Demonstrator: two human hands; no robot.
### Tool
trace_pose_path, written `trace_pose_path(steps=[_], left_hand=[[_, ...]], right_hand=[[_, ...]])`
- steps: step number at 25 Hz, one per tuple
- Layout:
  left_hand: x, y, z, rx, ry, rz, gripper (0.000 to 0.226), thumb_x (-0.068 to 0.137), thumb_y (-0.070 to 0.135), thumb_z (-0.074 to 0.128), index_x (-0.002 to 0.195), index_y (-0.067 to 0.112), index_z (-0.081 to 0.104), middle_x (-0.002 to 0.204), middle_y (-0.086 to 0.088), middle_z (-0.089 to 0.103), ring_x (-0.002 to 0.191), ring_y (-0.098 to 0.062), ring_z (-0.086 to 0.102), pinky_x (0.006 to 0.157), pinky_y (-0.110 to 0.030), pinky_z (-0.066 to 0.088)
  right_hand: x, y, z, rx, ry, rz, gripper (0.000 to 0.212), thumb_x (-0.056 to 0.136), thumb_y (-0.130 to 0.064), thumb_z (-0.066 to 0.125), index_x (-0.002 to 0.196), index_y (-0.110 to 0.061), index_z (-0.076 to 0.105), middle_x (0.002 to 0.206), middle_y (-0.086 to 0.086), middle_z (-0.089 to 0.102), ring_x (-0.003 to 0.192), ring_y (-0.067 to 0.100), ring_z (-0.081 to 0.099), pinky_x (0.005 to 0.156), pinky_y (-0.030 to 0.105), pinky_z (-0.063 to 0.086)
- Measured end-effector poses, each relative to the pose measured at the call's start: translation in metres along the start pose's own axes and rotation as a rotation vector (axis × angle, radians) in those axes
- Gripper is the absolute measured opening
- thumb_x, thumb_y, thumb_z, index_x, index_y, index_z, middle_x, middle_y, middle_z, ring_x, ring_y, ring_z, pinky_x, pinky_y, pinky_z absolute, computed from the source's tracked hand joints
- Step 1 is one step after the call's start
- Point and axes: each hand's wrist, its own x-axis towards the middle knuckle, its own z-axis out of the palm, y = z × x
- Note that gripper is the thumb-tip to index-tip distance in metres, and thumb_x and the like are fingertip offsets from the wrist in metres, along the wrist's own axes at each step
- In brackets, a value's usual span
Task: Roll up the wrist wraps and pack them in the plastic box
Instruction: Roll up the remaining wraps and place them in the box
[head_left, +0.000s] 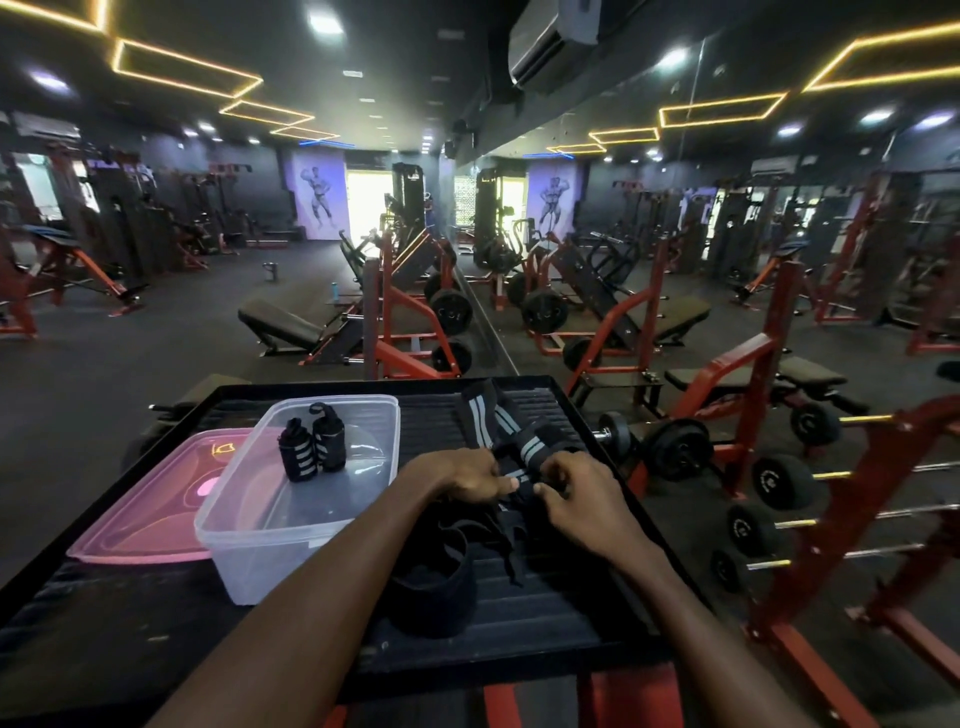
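Observation:
A clear plastic box stands on the black ribbed tray table, left of centre. Two rolled black wrist wraps with grey stripes stand upright inside it. Right of the box, my left hand and my right hand both pinch the near end of an unrolled black wrist wrap with grey stripes. Its strip runs away from me toward the far edge of the table. Another black wrap lies loose in a heap under my left forearm.
The pink box lid lies flat to the left of the box. The table has a raised rim. A dumbbell rack stands close on the right. Benches and red machines fill the gym floor beyond, with a mirror wall on the right.

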Motion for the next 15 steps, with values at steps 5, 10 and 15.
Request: trace_pose_path(steps=[5,10,15], left_hand=[[0.0,-0.005,0.007,0.009,0.056,0.013,0.027,0.095,0.026,0.056,0.11,0.011,0.072,0.117,-0.012,0.07,0.106,-0.028,0.064,0.09,-0.033,0.049],[-0.008,-0.011,0.011,0.0,0.053,-0.004,0.025,0.087,0.016,0.055,0.107,0.01,0.069,0.114,-0.014,0.07,0.101,-0.031,0.065,0.095,-0.041,0.053],[-0.021,-0.011,0.011,-0.095,0.055,-0.013,0.032,0.089,0.012,0.049,0.12,0.005,0.053,0.102,-0.016,0.065,0.071,-0.023,0.058,0.054,-0.028,0.048]], right_hand=[[-0.011,-0.033,0.021,-0.001,-0.264,0.032,0.024,0.086,-0.037,0.059,0.101,-0.018,0.065,0.101,0.014,0.07,0.096,0.035,0.067,0.079,0.038,0.056],[-0.012,-0.038,0.035,-0.215,-0.288,0.126,0.041,0.092,-0.042,0.052,0.119,-0.012,0.058,0.121,0.021,0.061,0.118,0.042,0.056,0.093,0.045,0.05],[-0.015,-0.049,0.027,-0.203,-0.235,0.184,0.037,0.093,-0.037,0.054,0.121,-0.013,0.056,0.126,0.018,0.056,0.12,0.043,0.052,0.095,0.045,0.047]])
